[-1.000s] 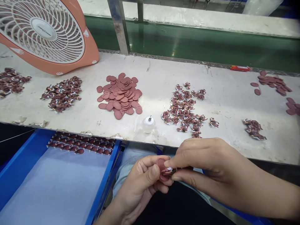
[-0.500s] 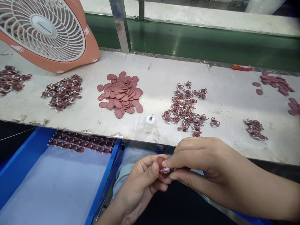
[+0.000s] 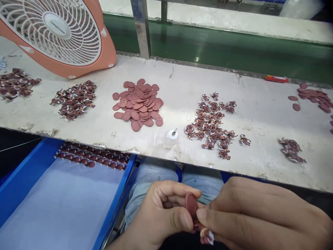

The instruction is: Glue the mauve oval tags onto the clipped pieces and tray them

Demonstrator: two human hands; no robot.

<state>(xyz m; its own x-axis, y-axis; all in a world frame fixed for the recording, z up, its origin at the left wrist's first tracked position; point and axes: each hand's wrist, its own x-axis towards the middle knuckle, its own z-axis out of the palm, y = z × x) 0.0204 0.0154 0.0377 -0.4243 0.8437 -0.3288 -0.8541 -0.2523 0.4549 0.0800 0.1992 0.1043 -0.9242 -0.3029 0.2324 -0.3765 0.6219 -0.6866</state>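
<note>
Pale worktop [image 3: 179,92] stretches across my view, and in front of its near edge, above the lap, two hands meet. Between them I have one maroon disc [image 3: 191,204], oval and tilted on edge. The left hand [image 3: 156,224] holds it in a narrow pinch, thumb on the near side and fingers curled behind. The right hand [image 3: 252,211] comes in with its fingers drawn close together, one tip touching the disc's lower side. Just under that tip a small figure [image 3: 205,236], maroon with white and yellow bits, juts out; I cannot tell whether the right fingers grip it or whether it is joined to the disc.

Beyond the hands, on the worktop, I see a heap of figures [image 3: 212,121], a lone figure [image 3: 245,140] just right of it and a smaller cluster [image 3: 291,150] farther right. A bottle [image 3: 171,139] with a white cap stands between that heap and a pile of loose discs [image 3: 142,102]. To the left, an orange fan [image 3: 111,52] leans behind another heap [image 3: 74,100]. Below the worktop's edge, a blue tray [image 3: 28,170] bears rows of maroon pieces [image 3: 91,155] at its far end. Farthest out runs a green belt [image 3: 221,45].
</note>
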